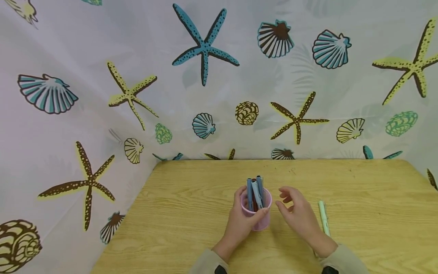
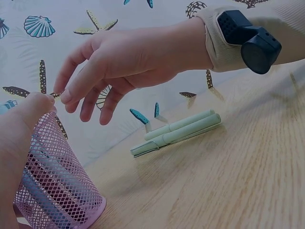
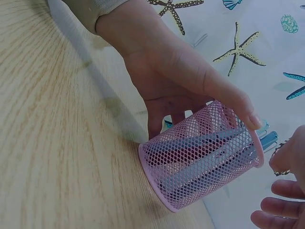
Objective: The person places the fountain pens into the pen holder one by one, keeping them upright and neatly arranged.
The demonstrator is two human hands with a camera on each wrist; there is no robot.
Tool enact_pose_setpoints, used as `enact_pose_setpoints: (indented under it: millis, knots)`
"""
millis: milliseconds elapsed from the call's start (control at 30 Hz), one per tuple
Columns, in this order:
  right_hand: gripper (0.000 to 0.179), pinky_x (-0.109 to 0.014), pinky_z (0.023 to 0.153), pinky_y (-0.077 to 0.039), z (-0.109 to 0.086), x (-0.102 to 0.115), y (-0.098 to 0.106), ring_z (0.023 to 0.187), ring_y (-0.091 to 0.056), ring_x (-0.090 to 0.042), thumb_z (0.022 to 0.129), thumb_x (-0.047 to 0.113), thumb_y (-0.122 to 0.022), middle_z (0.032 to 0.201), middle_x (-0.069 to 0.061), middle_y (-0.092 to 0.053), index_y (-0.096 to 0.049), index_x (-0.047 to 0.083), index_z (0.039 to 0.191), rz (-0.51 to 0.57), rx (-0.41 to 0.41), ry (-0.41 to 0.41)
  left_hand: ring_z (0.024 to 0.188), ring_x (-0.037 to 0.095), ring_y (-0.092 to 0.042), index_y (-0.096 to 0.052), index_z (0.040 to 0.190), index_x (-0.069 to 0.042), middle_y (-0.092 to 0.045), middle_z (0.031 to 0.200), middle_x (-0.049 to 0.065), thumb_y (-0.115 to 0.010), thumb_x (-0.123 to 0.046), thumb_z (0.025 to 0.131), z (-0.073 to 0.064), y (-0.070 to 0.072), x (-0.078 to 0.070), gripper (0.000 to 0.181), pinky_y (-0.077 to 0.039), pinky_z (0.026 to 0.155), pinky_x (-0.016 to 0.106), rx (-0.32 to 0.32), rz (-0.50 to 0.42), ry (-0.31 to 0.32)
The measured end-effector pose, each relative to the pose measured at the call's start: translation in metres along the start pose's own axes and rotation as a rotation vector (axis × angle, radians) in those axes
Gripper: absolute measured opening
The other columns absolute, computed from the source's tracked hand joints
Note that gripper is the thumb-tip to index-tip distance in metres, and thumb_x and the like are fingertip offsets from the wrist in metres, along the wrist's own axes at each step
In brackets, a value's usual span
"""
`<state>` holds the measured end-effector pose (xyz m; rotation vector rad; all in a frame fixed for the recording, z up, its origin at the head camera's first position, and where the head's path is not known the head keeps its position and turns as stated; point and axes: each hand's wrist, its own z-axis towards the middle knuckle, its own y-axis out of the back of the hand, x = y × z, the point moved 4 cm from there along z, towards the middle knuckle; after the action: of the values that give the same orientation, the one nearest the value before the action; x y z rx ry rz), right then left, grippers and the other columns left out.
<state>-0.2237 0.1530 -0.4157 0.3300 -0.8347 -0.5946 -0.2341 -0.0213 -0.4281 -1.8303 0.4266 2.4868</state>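
My left hand (image 1: 238, 222) grips a pink mesh pen cup (image 1: 262, 225), its thumb over the near rim and its fingers round the far left side. Several pens (image 1: 254, 195), blue-grey ones and a dark red one, stand in the cup with their tops above the rim. Just right of the rim is my right hand (image 1: 300, 214), raised off the table, fingers loosely bent and nothing in them. Two pale green pens (image 2: 181, 133) lie side by side on the table in the left wrist view; in the head view one pale green pen (image 1: 323, 217) shows beside my right wrist.
The wooden table (image 1: 178, 213) spreads under both hands. Behind it and along the left hangs a white curtain (image 1: 164, 49) printed with starfish and shells. A dark wrist device (image 2: 250, 40) sits over the right sleeve.
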Motion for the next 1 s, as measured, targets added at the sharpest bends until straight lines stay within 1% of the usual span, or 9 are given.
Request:
enact_pose_setpoints:
  millis: [200, 400, 633, 733, 900, 1000]
  knots:
    - [0.034, -0.027, 0.059, -0.050, -0.003, -0.006, 0.006, 0.079, -0.058, -0.019, 0.081, 0.003, -0.071, 0.096, -0.008, -0.061, -0.057, 0.001, 0.112, -0.039, 0.038, -0.048, 0.118, 0.025, -0.047, -0.026, 0.141, -0.016, -0.047, 0.130, 0.010, -0.073, -0.023, 0.081, -0.001, -0.001, 0.000, 0.077, -0.040, 0.094, 0.046, 0.005, -0.004, 0.009]
    - [0.031, -0.028, 0.059, -0.049, -0.007, -0.010, 0.013, 0.079, -0.057, -0.018, 0.082, 0.006, -0.070, 0.096, -0.007, -0.061, -0.058, 0.001, 0.111, -0.063, 0.077, -0.078, 0.118, 0.025, -0.047, -0.025, 0.141, -0.015, -0.047, 0.130, 0.010, -0.073, -0.023, 0.081, -0.002, -0.001, 0.000, 0.077, -0.040, 0.095, 0.046, 0.006, -0.008, 0.013]
    - [0.030, -0.025, 0.060, -0.049, -0.011, -0.019, 0.019, 0.079, -0.058, -0.019, 0.084, 0.008, -0.068, 0.097, -0.009, -0.060, -0.057, 0.000, 0.111, -0.079, 0.108, -0.108, 0.118, 0.025, -0.048, -0.025, 0.141, -0.016, -0.047, 0.131, 0.010, -0.072, -0.022, 0.081, -0.001, -0.001, -0.002, 0.076, -0.040, 0.095, 0.047, 0.002, -0.004, 0.002]
    - [0.029, -0.028, 0.061, -0.049, -0.012, -0.023, 0.021, 0.079, -0.057, -0.018, 0.086, 0.010, -0.067, 0.096, -0.010, -0.060, -0.057, 0.000, 0.111, -0.072, 0.134, -0.139, 0.118, 0.026, -0.047, -0.025, 0.141, -0.015, -0.047, 0.131, 0.010, -0.073, -0.022, 0.081, -0.001, -0.001, -0.003, 0.076, -0.039, 0.095, 0.047, 0.003, -0.006, 0.000]
    - [0.028, -0.038, 0.067, -0.050, -0.015, -0.028, 0.026, 0.080, -0.057, -0.018, 0.088, 0.015, -0.065, 0.098, -0.011, -0.060, -0.057, 0.000, 0.111, -0.072, 0.178, -0.187, 0.118, 0.025, -0.047, -0.025, 0.141, -0.015, -0.047, 0.131, 0.010, -0.073, -0.023, 0.081, -0.001, -0.001, -0.002, 0.077, -0.039, 0.096, 0.046, 0.002, -0.001, 0.007]
    - [0.029, -0.038, 0.068, -0.048, -0.017, -0.031, 0.028, 0.081, -0.056, -0.019, 0.088, 0.015, -0.065, 0.098, -0.012, -0.060, -0.057, 0.000, 0.111, -0.072, 0.195, -0.212, 0.119, 0.024, -0.047, -0.025, 0.141, -0.016, -0.046, 0.132, 0.009, -0.073, -0.024, 0.081, -0.001, -0.001, -0.001, 0.076, -0.038, 0.096, 0.045, 0.002, 0.005, 0.009]
